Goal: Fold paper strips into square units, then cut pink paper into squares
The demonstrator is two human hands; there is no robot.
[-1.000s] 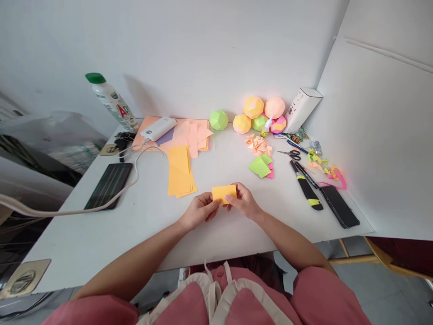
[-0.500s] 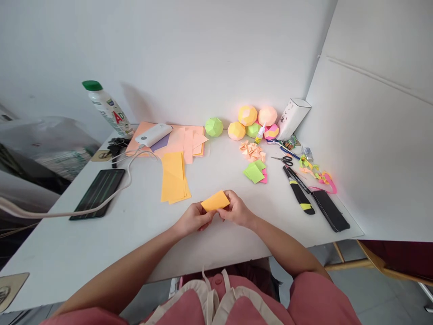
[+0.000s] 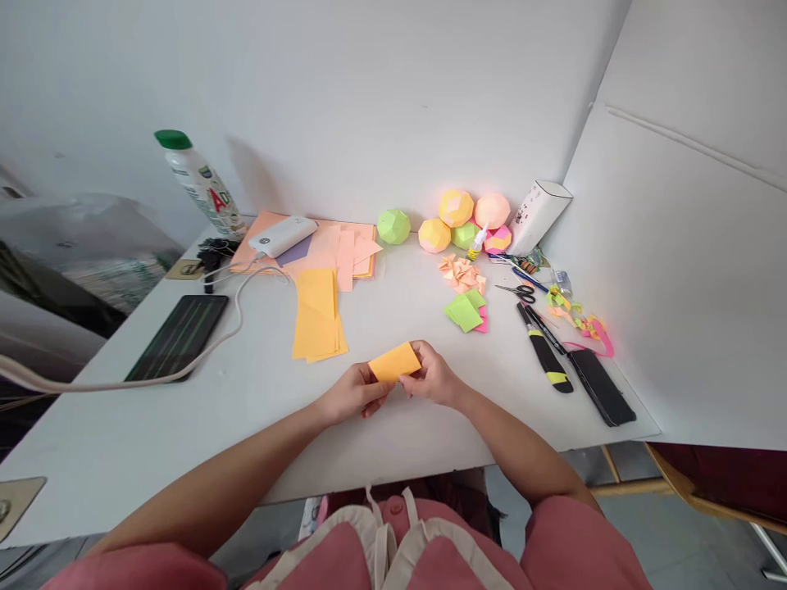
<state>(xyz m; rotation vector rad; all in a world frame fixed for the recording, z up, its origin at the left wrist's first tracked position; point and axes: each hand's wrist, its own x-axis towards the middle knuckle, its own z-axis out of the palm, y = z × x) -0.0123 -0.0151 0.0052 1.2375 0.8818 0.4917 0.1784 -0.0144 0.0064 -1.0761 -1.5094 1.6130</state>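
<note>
A small folded orange paper [image 3: 394, 360] is held just above the white table [image 3: 246, 410] near its front edge. My left hand [image 3: 350, 393] pinches its lower left corner. My right hand [image 3: 435, 375] pinches its right end, fingers closed on it. The paper is tilted, its left end lower. A stack of orange paper sheets [image 3: 316, 315] lies a little behind and to the left of my hands.
Green and pink squares [image 3: 466, 310] and folded peach pieces [image 3: 461, 272] lie beyond my right hand. Paper balls [image 3: 456, 220], glue, scissors [image 3: 518, 289], a knife [image 3: 547, 359] and a phone [image 3: 600, 385] are at the right. A tablet [image 3: 178, 336], power bank [image 3: 281, 236], cable and bottle [image 3: 197, 182] are at the left.
The paper was level one second ago; it now tilts with its left end down. Both hands keep their grip. The camera view shifted slightly.
</note>
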